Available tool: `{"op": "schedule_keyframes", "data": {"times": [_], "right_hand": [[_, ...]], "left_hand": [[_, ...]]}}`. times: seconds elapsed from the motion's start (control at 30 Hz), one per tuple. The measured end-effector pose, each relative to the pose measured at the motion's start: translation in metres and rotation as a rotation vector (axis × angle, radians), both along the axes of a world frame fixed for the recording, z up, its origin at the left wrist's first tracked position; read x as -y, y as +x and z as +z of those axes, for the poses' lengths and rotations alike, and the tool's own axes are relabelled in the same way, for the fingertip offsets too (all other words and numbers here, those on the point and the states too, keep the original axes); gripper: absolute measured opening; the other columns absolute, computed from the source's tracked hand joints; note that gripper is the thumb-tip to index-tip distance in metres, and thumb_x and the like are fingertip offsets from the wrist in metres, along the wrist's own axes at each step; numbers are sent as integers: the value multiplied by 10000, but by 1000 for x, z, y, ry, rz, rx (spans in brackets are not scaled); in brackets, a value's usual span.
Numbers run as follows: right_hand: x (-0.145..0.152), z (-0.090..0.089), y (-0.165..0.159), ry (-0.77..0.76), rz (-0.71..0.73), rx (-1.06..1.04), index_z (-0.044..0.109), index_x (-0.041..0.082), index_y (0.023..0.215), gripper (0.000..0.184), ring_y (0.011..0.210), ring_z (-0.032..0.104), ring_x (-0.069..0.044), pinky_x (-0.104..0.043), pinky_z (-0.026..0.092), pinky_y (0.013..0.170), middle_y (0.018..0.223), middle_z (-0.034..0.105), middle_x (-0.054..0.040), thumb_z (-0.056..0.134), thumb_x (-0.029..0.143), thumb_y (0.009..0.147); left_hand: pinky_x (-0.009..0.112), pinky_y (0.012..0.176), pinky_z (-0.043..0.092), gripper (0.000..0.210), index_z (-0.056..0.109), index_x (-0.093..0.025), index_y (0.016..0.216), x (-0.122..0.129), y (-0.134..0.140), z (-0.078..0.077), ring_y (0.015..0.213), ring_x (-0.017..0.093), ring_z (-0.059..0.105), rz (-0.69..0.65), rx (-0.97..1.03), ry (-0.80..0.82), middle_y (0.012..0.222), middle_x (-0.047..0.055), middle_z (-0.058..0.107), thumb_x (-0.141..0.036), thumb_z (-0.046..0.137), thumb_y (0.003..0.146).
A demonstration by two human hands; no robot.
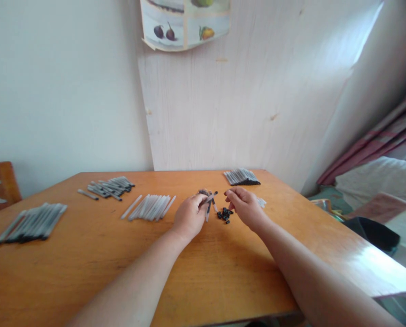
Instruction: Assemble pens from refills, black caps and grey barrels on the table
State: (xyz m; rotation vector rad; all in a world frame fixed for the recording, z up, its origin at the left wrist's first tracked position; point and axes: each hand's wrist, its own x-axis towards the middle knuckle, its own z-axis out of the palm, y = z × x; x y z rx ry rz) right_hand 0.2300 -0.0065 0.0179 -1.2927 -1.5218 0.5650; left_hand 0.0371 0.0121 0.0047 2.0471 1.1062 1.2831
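Near the middle of the table, my left hand (pixel 191 217) is closed around a pen (pixel 212 197) with a translucent barrel and a dark end pointing right. Just beyond its fingers lie some slim dark-and-clear pen parts (pixel 208 211), partly covered by the hand. My right hand (pixel 246 205) is a short gap to the right, thumb and fingers pinched together. Whatever may be in that pinch is too small to make out. Below and between the hands is a small heap of black pen plugs or caps (pixel 225 215). Small clear pieces (pixel 262 202) show behind the right hand.
Left of my hands lies a row of whitish pen barrels (pixel 151 207). Black-ended pens form a bundle (pixel 31 222) at far left, a loose pile (pixel 109 187) behind, and a stack (pixel 241 176) at the back right. A wall (pixel 203 113) borders the wooden table (pixel 203 281).
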Motion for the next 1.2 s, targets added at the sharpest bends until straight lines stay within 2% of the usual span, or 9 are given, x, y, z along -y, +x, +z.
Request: {"op": "schedule_keyframes", "data": {"times": [0.17,0.3,0.53,0.8,1.0,1.2], "right_hand": [[3,3,2,21,-14,176,620,187,783,301,579,550,-124,-227,381,532,654,616,-3,474,438,861],[5,7,1,-12,17,335,607,193,678,241,559,505,-122,-230,349,520,583,583,12,521,371,815],[4,6,2,-55,44,417,655,186,678,219,549,506,-121,-232,327,511,574,607,11,528,331,784],[2,2,0,-69,74,427,651,187,659,181,523,492,-110,-221,305,499,553,606,11,584,328,749],[1,2,2,-27,-86,411,592,191,625,186,531,492,-118,-232,307,503,560,590,13,568,326,750],[-8,-2,17,-7,-284,388,622,191,662,220,572,515,-132,-244,295,526,595,598,2,542,367,768]], "left_hand": [[338,800,405,221,697,-257,977,1,-3,2,882,223,591,105,-425,199,928,75,679,-242,519,849],[379,824,366,218,697,-270,966,1,-5,2,906,242,567,161,-535,277,919,75,677,-242,510,858],[417,899,310,231,702,-291,969,0,-5,1,943,242,533,169,-566,286,929,73,668,-255,498,866],[421,909,301,213,691,-283,949,0,-4,1,967,253,524,154,-561,312,938,69,668,-247,498,866],[420,966,295,372,600,-251,1173,-5,-5,0,1095,279,496,254,-485,332,1141,95,635,-227,567,803],[435,971,301,362,590,-195,1179,-18,-16,-5,1106,307,502,391,-429,345,1151,133,627,-294,521,838]]}}
